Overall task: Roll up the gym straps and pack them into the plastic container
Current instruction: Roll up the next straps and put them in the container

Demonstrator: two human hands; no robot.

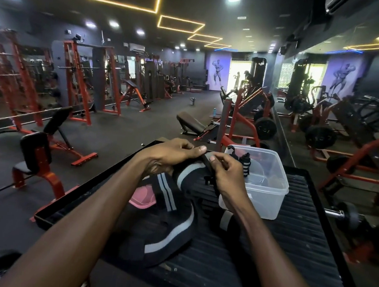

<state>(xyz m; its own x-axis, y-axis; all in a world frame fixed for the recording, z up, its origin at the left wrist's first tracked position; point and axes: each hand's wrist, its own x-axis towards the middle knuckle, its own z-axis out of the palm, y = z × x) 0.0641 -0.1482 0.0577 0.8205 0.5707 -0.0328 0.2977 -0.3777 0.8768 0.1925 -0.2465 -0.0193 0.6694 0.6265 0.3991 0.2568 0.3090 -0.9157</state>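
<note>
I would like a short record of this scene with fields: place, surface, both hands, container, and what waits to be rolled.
place: gym with red machines
surface: black ribbed platform
left hand: grips the black strap
right hand: pinches the same strap's end
plastic container: clear, open, beside the right hand, rolled straps inside
waiting: loose striped straps piled on the platform

A ribbed platform [276,259] fills the foreground; on it, to the right, sits the plastic container [265,192] with two rolled straps [244,165] inside, at its left wall. Left of the container lies a heap of loose straps [166,230] — both hands, left hand [170,155] and right hand [227,178], meet above it, just beside the container's left side
</note>
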